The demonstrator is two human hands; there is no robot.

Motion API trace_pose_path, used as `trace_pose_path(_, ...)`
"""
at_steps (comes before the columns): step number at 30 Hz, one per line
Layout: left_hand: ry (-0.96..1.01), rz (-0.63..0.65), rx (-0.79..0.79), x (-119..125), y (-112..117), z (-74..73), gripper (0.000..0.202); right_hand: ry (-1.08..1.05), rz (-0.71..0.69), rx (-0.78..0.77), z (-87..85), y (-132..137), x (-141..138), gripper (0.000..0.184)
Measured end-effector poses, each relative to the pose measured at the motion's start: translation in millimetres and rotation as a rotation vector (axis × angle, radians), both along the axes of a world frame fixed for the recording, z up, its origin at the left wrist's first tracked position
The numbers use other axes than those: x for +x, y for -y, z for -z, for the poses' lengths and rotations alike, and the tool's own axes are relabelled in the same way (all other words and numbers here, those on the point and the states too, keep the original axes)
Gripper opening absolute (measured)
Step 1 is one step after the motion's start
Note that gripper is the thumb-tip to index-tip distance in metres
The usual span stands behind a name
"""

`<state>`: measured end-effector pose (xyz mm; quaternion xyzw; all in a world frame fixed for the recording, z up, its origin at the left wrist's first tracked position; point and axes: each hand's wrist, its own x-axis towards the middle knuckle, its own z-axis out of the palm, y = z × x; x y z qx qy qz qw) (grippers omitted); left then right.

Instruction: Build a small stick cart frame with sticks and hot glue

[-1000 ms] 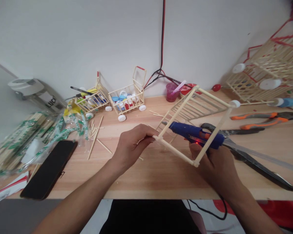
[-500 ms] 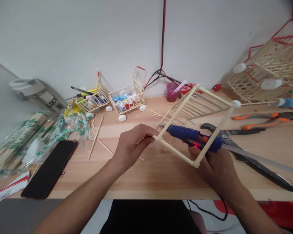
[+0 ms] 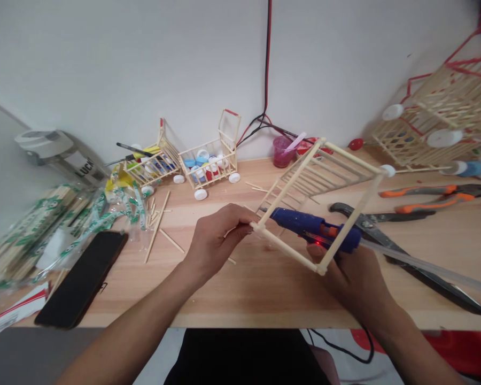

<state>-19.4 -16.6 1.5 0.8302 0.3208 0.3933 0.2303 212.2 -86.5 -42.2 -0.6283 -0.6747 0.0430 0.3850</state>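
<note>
My left hand pinches the near corner of a wooden stick frame, a ladder-like panel of thin glued sticks with a white bottle-cap wheel on one corner. My right hand grips a blue hot glue gun behind the frame's near sticks, with its red light lit. The gun's nozzle points left, close to the frame's corner and my left hand. A long clear glue stick trails from the gun's back.
Long black-bladed shears and orange-handled pliers lie right on the wooden table. Stick carts with bottle caps stand behind, a larger cart at right. A phone, bagged sticks and loose sticks lie left.
The glue gun has slid left and its nozzle is nearer the frame's corner. The frame and my left hand have stayed almost still.
</note>
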Motion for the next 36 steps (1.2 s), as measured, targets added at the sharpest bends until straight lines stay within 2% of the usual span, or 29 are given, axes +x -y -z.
trace_pose_path(3,0.009,0.009,0.012,-0.1,0.0,-0.1,0.011,0.036,-0.033,0.027,0.7,0.2,0.4,0.035)
trace_pose_path(11,-0.001,-0.001,-0.001,-0.3,-0.4,0.7,0.011,0.005,-0.005,0.034,-1.5,-0.5,-0.4,0.031)
trace_pose_path(18,0.017,0.014,0.036,0.4,-1.2,0.5,0.011,-0.008,-0.074,0.081,-0.3,-0.3,0.4,0.024)
trace_pose_path(30,0.019,0.014,0.024,-0.4,-0.7,0.9,0.012,-0.014,-0.030,0.052,-0.8,0.7,0.0,0.026)
trace_pose_path(36,0.018,0.012,0.017,-0.3,-0.5,0.5,0.012,0.018,-0.014,0.094,-4.2,0.2,-1.5,0.032)
